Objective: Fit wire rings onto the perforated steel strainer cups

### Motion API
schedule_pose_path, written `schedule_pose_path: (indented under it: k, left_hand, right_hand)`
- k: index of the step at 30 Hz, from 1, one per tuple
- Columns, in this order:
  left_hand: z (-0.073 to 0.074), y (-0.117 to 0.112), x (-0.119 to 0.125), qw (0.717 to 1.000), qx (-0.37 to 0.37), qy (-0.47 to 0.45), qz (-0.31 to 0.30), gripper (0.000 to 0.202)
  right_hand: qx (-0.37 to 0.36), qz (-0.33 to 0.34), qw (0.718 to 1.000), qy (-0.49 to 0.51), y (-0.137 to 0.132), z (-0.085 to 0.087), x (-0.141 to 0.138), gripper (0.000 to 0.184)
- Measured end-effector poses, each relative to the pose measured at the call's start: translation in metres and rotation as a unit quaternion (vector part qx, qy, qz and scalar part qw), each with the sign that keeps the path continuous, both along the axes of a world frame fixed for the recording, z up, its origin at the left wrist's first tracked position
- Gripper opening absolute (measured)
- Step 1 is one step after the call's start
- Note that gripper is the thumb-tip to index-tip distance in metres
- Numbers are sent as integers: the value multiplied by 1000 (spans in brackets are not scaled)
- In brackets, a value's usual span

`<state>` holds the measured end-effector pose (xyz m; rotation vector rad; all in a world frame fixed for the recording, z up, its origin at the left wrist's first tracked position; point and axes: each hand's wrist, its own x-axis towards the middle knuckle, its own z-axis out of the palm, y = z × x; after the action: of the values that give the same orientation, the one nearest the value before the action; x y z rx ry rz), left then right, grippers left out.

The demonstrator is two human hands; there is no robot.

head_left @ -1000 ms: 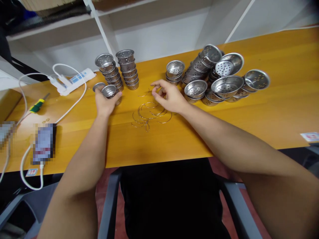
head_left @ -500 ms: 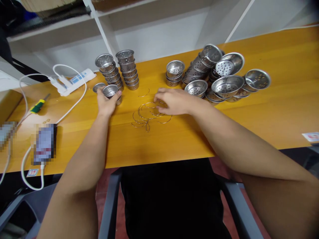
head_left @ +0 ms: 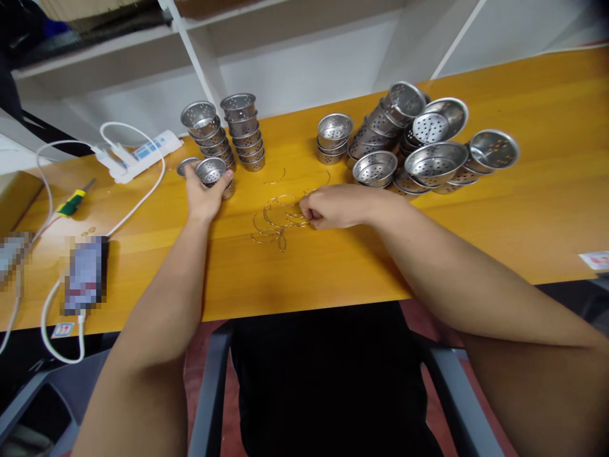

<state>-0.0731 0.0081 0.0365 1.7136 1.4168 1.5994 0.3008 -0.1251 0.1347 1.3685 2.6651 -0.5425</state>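
Note:
My left hand is wrapped round a short stack of perforated metal cups on the table, thumb on its right side. A separate small metal cup or lid lies just behind those fingers. My right hand is closed in a pinch over a loose pile of thin, copper-coloured curved wires. From behind that hand rises one curved wire, whose lower part the fingers hide. Another bent wire lies apart, behind the pile.
Two tall cup stacks stand behind my left hand. Many more perforated cups crowd the right back. At left are a white power strip, cables, a green-yellow screwdriver and a phone. A shelf unit backs the table.
My right hand has closed its fingers and moved slightly right and toward me. A curved wire now shows above it, while the one below its fingers is gone. My left hand stays put.

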Motion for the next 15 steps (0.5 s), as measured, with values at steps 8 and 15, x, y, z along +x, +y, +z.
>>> schedule_pose_path:
  k: [8,15]
  left_hand:
    - [9,-11,7,1000,11,14,1,96]
    - [11,-10,4,990,138,37,19,110]
  right_hand:
    - [-9,-8,995,-99,-14,22,-21,16]
    - [46,-14,998,-28,-14,16,-21,36]
